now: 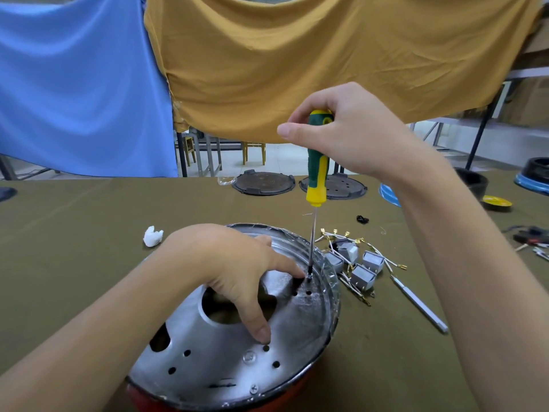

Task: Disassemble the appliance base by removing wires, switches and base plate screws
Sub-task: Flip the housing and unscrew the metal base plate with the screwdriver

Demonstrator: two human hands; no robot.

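Note:
The appliance base lies upside down in front of me, its silver metal base plate on a red body. My left hand rests flat on the plate, fingers spread, index finger beside a screw hole. My right hand grips the top of a green and yellow screwdriver, held upright with its tip set on a screw near the plate's far right rim. One screw sits at the plate's near edge. Several grey switches with white wires lie on the cloth to the right.
A white slim tool lies right of the switches. Two dark round plates sit at the table's far edge, a crumpled white tissue to the left, and a yellow lid, black pot and more tools at the far right.

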